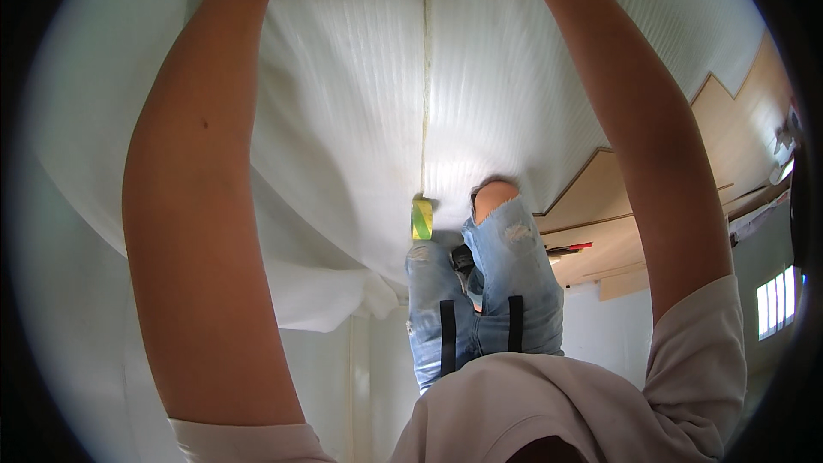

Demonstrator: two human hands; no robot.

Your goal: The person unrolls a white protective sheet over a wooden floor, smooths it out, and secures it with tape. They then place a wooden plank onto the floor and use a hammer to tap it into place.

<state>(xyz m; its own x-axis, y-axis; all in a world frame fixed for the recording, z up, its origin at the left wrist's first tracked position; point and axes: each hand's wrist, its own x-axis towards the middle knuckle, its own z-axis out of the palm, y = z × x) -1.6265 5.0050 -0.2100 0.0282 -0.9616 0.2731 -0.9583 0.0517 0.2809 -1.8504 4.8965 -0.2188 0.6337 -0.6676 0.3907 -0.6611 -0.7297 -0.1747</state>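
Both my arms stretch forward over a white ribbed foam underlay sheet [360, 103]. The left forearm [193, 146] and the right forearm [634, 94] run off the upper edge, so my left hand and my right hand lie outside the picture. Whatever they hold or touch is hidden. Between the arms, a straight seam [426, 51] divides the sheet lengthwise. At its near end, just ahead of my legs in torn blue jeans [523, 266], sits a roll of yellow and green striped tape [422, 219].
Wood-look floor planks [600, 189] with stepped ends lie to the right, bordering the sheet. A red and black tool [570, 249] rests on them near my knee. Loose white sheeting [317, 291] bunches up at the left. A bright barred window [777, 303] shows at the far right.
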